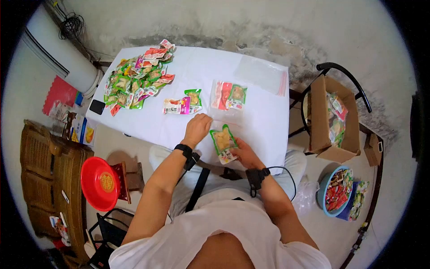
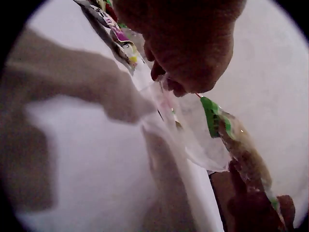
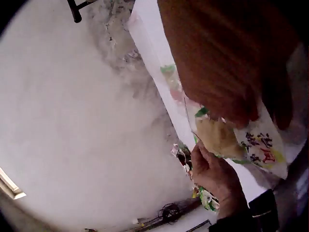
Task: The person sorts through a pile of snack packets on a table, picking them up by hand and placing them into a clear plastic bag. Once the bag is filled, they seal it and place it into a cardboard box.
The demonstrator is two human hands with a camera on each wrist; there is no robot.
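In the head view, my right hand (image 1: 245, 154) holds a green-edged clear packet (image 1: 222, 139) of pale food by its lower end, over the table's near side. My left hand (image 1: 197, 129), just left of it, pinches clear plastic film (image 2: 193, 140), which the left wrist view shows beside the packet (image 2: 246, 147). Beyond the hands lie a red packet (image 1: 222, 95) and a green-edged one (image 1: 237, 96) on clear plastic; whether they are inside it, I cannot tell. The right wrist view shows fingers over the packet's printed end (image 3: 263, 150).
A pile of packets (image 1: 134, 83) covers the table's far left, near a black phone (image 1: 97, 106). Two packets lie mid-table, one purple and white (image 1: 177, 106). Clear bags (image 1: 262, 75) lie far right. Beyond the table stand a carton (image 1: 320, 121), blue basin (image 1: 322, 193) and red basin (image 1: 96, 184).
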